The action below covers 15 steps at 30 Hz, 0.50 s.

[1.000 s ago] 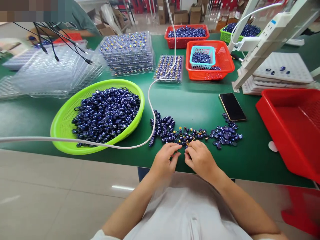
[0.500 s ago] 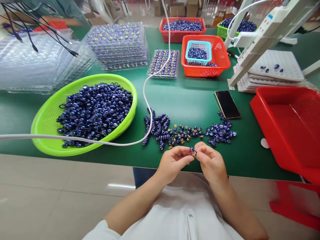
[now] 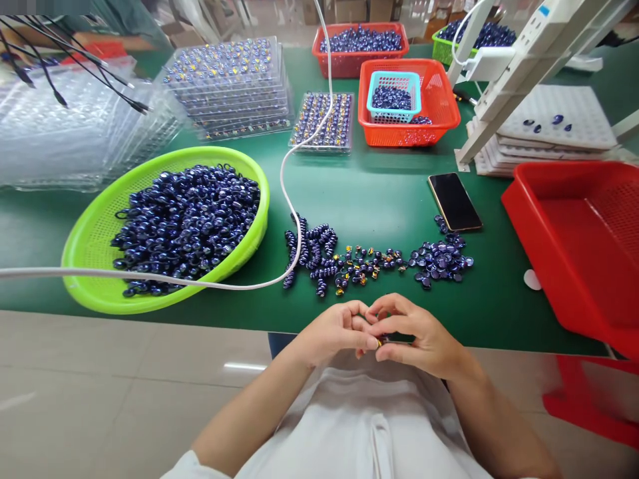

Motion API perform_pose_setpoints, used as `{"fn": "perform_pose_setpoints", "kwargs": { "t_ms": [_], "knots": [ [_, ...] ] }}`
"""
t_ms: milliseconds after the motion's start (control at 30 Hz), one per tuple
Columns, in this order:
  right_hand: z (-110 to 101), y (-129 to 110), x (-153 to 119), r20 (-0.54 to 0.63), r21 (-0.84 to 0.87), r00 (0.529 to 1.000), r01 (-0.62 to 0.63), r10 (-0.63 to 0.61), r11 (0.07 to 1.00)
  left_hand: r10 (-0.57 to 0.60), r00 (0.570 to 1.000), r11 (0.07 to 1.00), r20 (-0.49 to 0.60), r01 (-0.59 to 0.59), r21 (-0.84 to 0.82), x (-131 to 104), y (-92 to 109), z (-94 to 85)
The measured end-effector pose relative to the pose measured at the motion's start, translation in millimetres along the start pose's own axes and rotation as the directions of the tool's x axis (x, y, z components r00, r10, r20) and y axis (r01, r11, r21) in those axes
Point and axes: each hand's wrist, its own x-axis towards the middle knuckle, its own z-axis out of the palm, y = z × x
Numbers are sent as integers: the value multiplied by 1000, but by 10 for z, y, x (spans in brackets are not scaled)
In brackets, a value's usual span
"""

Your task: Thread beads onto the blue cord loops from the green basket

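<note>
One small glossy blue-gold piece [image 3: 380, 342], right of the lime-green round plastic basket [image 3: 90, 247]: I see left hand [image 3: 339, 332] pinching it, right hand's [image 3: 424, 336] fingers parted. Loose blue-gold beads [image 3: 368, 268], also right of basket, remain, I judge.

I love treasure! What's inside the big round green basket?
The big round green basket holds a heap of shiny dark-blue pieces, some with loops. Whatever lies beneath them is hidden.

Navy and gold beads [image 3: 358, 267] contrast with a green table [image 3: 344, 189], lime-green basket [image 3: 94, 243], red bin [image 3: 574, 246] and white cable [image 3: 50, 272].
</note>
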Motion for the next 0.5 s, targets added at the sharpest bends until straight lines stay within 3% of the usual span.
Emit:
{"fn": "perform_pose_setpoints", "kwargs": {
  "t_ms": [133,267,400,500],
  "knots": [
    [-20,-13,-32,73,-93,997,1,6,996,-121,988,990,94,113,80,-26,-27,-72],
    [27,-11,-60,117,-82,993,38,-28,996,-160,978,983,137,145,110,-26,-33,-107],
    [155,-30,-46,31,-129,994,106,-103,986,-150,981,983,126,133,130,-57,-27,-85],
    [220,-32,-35,-53,-187,994,85,-97,979,-58,997,975,61,43,216,-149,-20,-59]
  ]
}}
